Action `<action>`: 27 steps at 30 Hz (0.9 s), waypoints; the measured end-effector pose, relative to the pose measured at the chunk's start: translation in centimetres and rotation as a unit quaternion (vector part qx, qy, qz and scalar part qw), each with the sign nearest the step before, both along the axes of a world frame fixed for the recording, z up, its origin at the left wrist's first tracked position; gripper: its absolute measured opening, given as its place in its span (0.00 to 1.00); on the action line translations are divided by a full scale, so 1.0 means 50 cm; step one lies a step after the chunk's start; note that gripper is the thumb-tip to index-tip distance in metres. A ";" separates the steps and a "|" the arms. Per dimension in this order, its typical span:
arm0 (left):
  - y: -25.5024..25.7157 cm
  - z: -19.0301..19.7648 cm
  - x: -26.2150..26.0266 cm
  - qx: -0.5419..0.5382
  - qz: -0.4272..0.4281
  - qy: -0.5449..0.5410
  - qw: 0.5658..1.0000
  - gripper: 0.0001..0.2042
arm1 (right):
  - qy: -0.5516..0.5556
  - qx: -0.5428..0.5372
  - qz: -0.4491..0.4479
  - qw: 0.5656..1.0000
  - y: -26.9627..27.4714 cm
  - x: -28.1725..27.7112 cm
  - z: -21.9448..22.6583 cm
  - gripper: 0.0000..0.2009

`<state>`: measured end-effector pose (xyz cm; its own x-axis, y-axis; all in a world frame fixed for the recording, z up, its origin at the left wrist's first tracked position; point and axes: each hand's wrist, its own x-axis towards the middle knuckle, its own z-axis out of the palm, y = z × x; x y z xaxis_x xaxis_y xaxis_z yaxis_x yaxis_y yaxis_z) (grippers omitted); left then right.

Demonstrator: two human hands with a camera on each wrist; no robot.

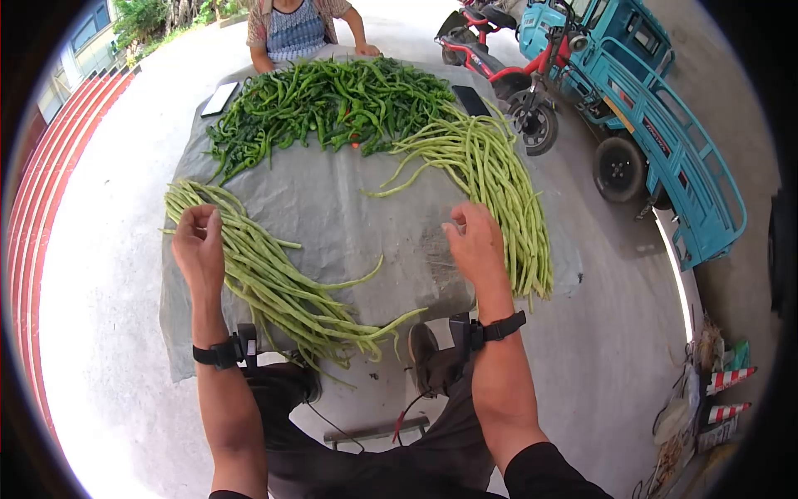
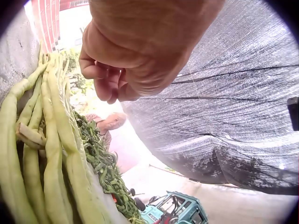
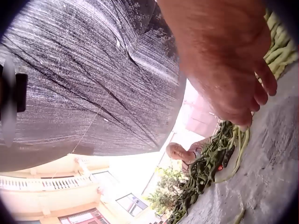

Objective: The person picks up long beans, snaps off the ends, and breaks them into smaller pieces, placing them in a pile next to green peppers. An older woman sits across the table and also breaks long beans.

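Observation:
My left hand [image 1: 199, 254] hovers over the left bundle of long green beans [image 1: 266, 262], its fingers loosely bent and nothing between them. In the left wrist view those bean pods [image 2: 56, 154] lie close below the hand [image 2: 145, 51]. On the other side, my right hand [image 1: 480, 245] is at the inner edge of a second long bean pile [image 1: 499, 175]. Its fingers [image 3: 265, 77] curl loosely without holding anything. A wide heap of green chili peppers [image 1: 324, 100] stretches along the far side. Several stray beans trail toward the middle of the grey sheet [image 1: 349, 208].
A white phone [image 1: 219, 99] lies left of the peppers and a dark phone [image 1: 471, 101] to their right. Someone [image 1: 297, 33] faces me across the table. A red scooter [image 1: 499, 71] and a teal three-wheeled cart [image 1: 682, 150] stand at right. Dark netting [image 2: 233, 93] hangs overhead.

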<state>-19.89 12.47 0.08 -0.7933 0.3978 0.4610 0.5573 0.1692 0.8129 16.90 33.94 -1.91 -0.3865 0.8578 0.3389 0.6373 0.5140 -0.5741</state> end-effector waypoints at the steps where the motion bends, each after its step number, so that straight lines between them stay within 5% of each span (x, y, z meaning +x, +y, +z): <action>1: -0.001 0.002 0.003 0.007 -0.003 -0.006 1.000 0.07 | -0.031 0.042 -0.045 0.998 0.012 0.019 -0.001 0.11; 8: -0.007 0.007 0.011 0.048 -0.043 -0.051 0.997 0.05 | -0.157 -0.001 -0.109 0.982 0.043 0.099 -0.019 0.13; 19: -0.006 0.003 0.017 0.047 -0.055 -0.046 0.996 0.05 | -0.162 -0.005 -0.079 0.984 0.052 0.094 -0.023 0.13; 27: -0.012 0.014 0.025 0.061 -0.065 -0.066 0.994 0.04 | -0.198 0.032 -0.158 0.967 0.103 0.091 -0.077 0.11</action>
